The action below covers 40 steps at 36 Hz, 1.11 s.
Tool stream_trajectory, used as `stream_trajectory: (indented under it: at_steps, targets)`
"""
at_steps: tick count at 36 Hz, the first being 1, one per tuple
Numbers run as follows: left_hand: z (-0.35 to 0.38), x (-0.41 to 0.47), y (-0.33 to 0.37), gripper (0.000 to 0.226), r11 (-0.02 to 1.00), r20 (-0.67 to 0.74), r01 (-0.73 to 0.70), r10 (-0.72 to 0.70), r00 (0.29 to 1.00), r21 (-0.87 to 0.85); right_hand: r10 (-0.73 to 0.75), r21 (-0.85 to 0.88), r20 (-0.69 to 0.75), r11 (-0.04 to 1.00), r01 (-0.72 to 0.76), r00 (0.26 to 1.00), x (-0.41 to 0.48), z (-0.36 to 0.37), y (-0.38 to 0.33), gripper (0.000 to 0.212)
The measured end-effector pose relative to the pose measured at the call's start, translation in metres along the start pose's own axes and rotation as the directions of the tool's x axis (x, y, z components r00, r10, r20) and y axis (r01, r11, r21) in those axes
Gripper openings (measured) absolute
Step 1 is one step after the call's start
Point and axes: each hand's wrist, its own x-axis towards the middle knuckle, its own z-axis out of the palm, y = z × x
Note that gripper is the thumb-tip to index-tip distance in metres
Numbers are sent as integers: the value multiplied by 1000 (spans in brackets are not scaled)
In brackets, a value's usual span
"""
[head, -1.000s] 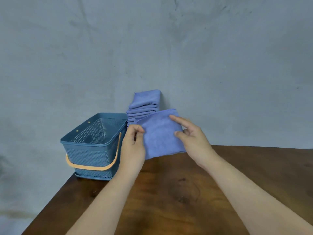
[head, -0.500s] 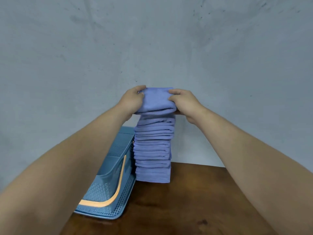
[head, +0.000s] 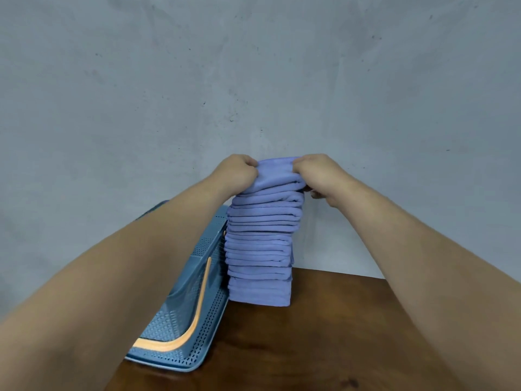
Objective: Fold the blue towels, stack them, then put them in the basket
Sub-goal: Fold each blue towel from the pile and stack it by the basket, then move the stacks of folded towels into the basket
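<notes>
A tall stack of folded blue towels [head: 260, 249] stands on the wooden table against the wall. The top towel [head: 275, 176] lies on the stack, and both hands hold it. My left hand [head: 235, 173] grips its left end with curled fingers. My right hand [head: 320, 174] grips its right end, fingers tucked under the edge. The blue perforated basket [head: 194, 300] with an orange handle [head: 180, 341] stands just left of the stack, partly hidden behind my left forearm.
The brown wooden table [head: 310, 348] stretches in front of and to the right of the stack. A grey wall [head: 253, 80] stands directly behind the stack and basket. The table's left edge runs just below the basket.
A second ago both hands held a folded towel in front of the stack; they have since lifted it onto the top. My view has moved closer and lower.
</notes>
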Motion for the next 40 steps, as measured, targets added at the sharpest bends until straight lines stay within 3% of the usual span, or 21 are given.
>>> stream_trajectory:
  at_steps: [5, 9, 12, 15, 19, 22, 25, 29, 31, 36, 40]
  targets:
    - [5, -6, -17, 42, 996, 20, 16, -18, 1000, 93, -38, -172, 80, 984, 51, 996, -11, 10, 11, 31]
    - [8, -20, -23, 41, 1000, 62, 12, -13, 998, 16, 18, -127, 112, 992, -3, 994, -23, 12, 17, 45]
    - [-3, -30, -20, 39, 997, 41, 5, -1, 999, -83, -29, -86, 45, 996, 33, 999, -27, 3, 12, 45]
    - [-28, -43, -20, 41, 996, -5, -21, 21, 1000, -84, -149, -203, -107, 971, 125, 983, -33, -12, 4, 54]
    - [-67, -63, -41, 41, 1000, -48, -3, 4, 999, 22, -328, -367, -239, 902, 228, 914, -63, -12, -16, 45]
    - [-94, -84, -63, 42, 993, -56, 43, -37, 998, 109, -450, -316, -241, 874, 369, 860, -88, 1, -34, 36]
    - [-117, -107, -87, 41, 982, -72, 80, -69, 995, 169, -466, -197, -209, 881, 429, 860, -108, 20, -46, 26]
    - [-135, -137, -119, 31, 966, -97, 143, -124, 988, 215, -241, 1, -8, 970, 241, 970, -130, 57, -39, 18]
    - [-138, -150, -135, 32, 957, -98, 186, -168, 981, 223, -132, 40, 121, 991, 128, 984, -140, 78, -31, 21]
    - [-139, -166, -172, 50, 935, -106, 287, -270, 957, 208, 87, 34, 279, 994, -100, 956, -161, 134, -1, 41]
    - [-139, -174, -191, 47, 947, -99, 293, -282, 954, 130, 195, 141, 448, 948, -285, 872, -171, 167, 10, 55]
